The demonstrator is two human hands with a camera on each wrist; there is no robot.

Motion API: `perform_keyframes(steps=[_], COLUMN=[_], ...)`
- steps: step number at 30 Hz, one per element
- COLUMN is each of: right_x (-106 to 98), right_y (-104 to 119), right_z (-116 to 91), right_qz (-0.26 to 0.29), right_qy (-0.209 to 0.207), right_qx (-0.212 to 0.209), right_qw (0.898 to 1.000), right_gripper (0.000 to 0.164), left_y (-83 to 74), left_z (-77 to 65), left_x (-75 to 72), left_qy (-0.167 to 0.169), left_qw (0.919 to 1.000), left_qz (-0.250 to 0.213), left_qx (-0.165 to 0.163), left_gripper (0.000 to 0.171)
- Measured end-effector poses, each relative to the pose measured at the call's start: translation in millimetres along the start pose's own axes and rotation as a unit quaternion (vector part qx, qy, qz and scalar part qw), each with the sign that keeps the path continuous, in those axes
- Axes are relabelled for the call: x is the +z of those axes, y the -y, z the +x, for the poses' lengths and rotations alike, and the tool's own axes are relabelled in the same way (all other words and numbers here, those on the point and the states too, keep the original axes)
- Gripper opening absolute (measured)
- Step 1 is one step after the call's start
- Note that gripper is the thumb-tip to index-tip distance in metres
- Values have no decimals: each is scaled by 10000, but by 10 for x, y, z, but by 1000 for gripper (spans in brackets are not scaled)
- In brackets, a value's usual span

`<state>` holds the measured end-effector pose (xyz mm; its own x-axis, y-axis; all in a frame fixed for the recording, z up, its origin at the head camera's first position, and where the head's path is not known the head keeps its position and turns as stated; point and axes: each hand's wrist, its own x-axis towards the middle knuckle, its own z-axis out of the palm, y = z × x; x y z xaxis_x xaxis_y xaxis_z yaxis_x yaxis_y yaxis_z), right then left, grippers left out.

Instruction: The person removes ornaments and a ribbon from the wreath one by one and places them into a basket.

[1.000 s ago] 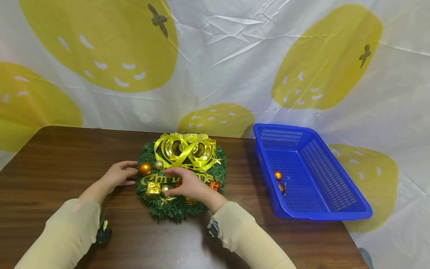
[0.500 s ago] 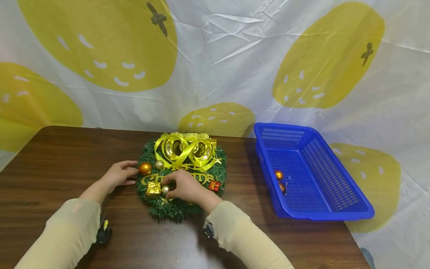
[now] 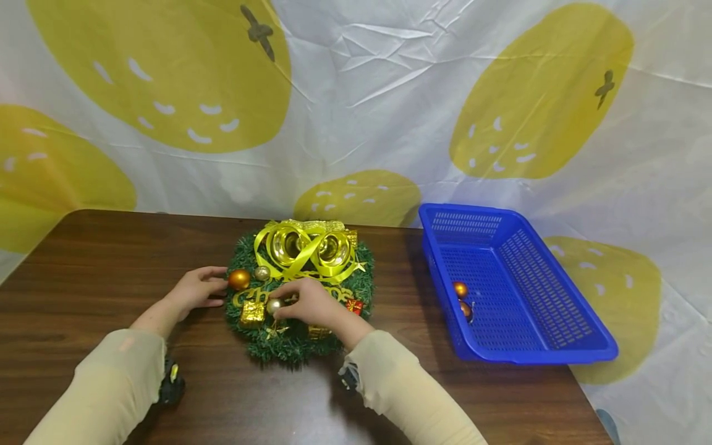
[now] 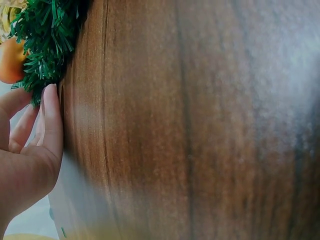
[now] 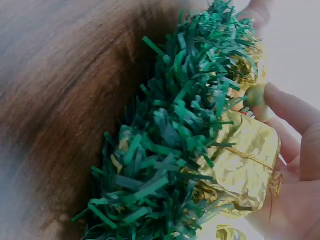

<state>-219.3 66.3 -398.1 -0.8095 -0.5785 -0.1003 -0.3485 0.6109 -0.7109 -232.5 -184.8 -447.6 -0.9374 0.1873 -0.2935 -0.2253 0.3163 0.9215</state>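
A green tinsel Christmas wreath (image 3: pixel 295 353) lies on the wooden table, with gold lettering across it. My right hand (image 3: pixel 311 304) is over its front half, pinching a small pale-gold bauble (image 3: pixel 274 306) between thumb and fingers. In the right wrist view the thumb presses on that bauble (image 5: pixel 256 95), just beyond a gold foil gift box (image 5: pixel 245 155). Another foil box (image 3: pixel 253 313) sits left of the bauble. My left hand (image 3: pixel 194 289) rests at the wreath's left edge, fingers loosely extended, fingertips touching the tinsel. An orange bauble (image 3: pixel 239 279) is beside those fingertips.
To the right stands a blue plastic basket (image 3: pixel 539 356) holding orange baubles (image 3: pixel 460 290). Gold bells (image 3: pixel 287 245) with yellow ribbon top the wreath, and a red gift box (image 3: pixel 354 306) is on its right side. A patterned cloth (image 3: pixel 367 123) hangs behind the table.
My right hand's thumb and fingers have closed on the small pale-gold bauble, which has since shifted slightly up from its spot. My left hand stays at the wreath's edge.
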Motion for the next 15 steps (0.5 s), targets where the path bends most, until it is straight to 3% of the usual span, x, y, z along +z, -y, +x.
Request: perform_keyframes(steps=[6, 15], right_x=[-50, -175], right_y=[-20, -43], right_z=[-1, -22], right_qz=[737, 1366], right_qy=[-231, -428], right_qx=[222, 395], right_qw=[9968, 9889], right_gripper=[31, 31], left_y=[-1, 0], left_z=[1, -3], left_x=[3, 2], left_qy=[-22, -28], left_qw=[10000, 10000], left_qz=[6, 43], left_qx=[-29, 5], left_gripper=[56, 56])
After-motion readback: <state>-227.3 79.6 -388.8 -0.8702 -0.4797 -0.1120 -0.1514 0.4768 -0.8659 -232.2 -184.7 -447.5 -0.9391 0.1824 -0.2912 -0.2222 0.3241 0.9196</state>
